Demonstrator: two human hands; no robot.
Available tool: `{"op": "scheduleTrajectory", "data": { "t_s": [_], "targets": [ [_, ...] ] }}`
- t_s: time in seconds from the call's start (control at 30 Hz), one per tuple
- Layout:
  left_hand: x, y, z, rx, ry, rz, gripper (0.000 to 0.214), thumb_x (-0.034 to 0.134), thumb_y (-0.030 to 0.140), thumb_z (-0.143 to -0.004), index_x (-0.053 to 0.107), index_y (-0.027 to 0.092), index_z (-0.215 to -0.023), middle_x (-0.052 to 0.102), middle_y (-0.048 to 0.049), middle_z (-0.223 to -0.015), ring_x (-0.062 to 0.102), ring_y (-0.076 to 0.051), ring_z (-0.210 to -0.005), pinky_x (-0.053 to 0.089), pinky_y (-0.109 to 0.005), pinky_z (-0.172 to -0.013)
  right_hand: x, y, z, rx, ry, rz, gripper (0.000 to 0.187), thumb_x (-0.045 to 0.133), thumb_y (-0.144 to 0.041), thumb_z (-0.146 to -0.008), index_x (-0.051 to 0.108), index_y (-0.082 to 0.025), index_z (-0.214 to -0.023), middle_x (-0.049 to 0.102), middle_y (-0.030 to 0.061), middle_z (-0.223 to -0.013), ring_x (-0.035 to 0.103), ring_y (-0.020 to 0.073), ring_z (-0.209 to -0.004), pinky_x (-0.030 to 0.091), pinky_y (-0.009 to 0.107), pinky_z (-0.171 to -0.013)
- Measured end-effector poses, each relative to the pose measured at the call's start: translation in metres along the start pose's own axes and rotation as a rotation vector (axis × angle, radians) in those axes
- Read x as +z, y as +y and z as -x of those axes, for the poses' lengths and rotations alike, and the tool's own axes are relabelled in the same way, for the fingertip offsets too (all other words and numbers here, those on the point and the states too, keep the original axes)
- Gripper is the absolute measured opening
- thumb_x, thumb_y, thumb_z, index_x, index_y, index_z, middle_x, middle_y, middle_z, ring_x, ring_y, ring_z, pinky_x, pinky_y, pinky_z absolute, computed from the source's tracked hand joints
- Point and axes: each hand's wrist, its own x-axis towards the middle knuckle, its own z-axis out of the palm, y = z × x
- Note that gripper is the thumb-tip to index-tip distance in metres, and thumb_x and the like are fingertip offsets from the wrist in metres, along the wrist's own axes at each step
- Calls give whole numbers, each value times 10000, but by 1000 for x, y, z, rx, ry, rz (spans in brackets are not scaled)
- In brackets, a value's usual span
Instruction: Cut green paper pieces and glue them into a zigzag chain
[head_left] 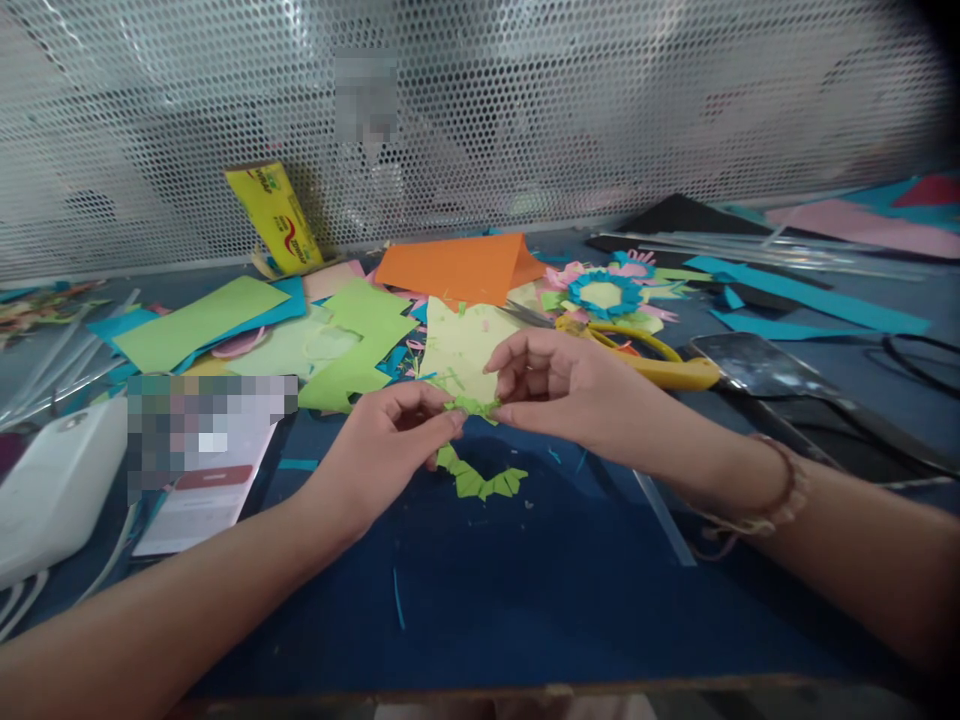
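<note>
A zigzag-cut, pleated strip of green paper [487,484] is pinched between my two hands, with its loose part curving down in front of my left hand. My left hand [405,425] grips it between thumb and fingers. Its other held end is between the thumb and curled fingers of my right hand [544,385]. Just behind my hands lies a pale yellow-green sheet [465,345] strewn with thin paper scraps. Scissors with yellow handles [667,368] rest beyond my right wrist. A blue-ringed paper flower [604,294] sits at the back, among pink and green cut pieces.
Left of my hands are a lit phone [214,480] and a white power bank [64,490] with cables. Another phone [757,365] lies on the right. Colored paper, an orange sheet [450,265] and a yellow box [281,220] stand before a perforated metal panel [480,120].
</note>
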Motion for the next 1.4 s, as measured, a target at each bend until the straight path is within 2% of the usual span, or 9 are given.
{"op": "scheduleTrajectory", "data": {
  "t_s": [0.27,0.53,0.9,1.0,1.2,1.4],
  "targets": [
    [1,0,1,-6,51,-17,179,622,319,-731,561,173,-649,510,47,-574,447,-66,-492,332,-195,-465,3,4,3,-64,83,69,265,666,-227,-679,514,-200,-895,603,6,-760,614,126,-672,522,260,-610],
    [3,-3,0,2,71,-19,162,608,305,-734,563,177,-646,492,50,-572,424,-59,-481,325,-195,-461,8,-3,4,-77,131,160,211,654,-187,-680,541,-201,-858,620,2,-717,618,131,-641,531,263,-601],
    [8,3,0,-163,34,232,148,619,265,-709,545,155,-641,531,29,-617,412,-54,-497,342,-188,-468,8,-1,6,-214,129,294,186,602,-146,-710,555,-202,-881,614,-3,-755,611,113,-672,521,242,-648],
    [7,4,1,-145,33,224,154,632,267,-706,548,156,-642,517,37,-601,400,-50,-495,335,-180,-460,8,0,5,-198,134,283,185,606,-137,-702,558,-196,-871,615,-1,-751,610,113,-674,519,239,-643],
    [5,4,2,-81,12,160,156,632,307,-731,574,168,-692,522,44,-614,423,-50,-502,347,-177,-474,5,3,3,-127,102,124,196,626,-174,-700,546,-182,-878,613,3,-743,612,116,-661,518,237,-602],
    [5,2,1,-86,6,223,138,670,305,-714,622,180,-747,567,40,-628,433,-47,-491,351,-176,-460,3,3,1,-75,111,69,188,634,-178,-691,533,-183,-849,603,0,-735,606,112,-647,504,235,-578]
  ]
}}
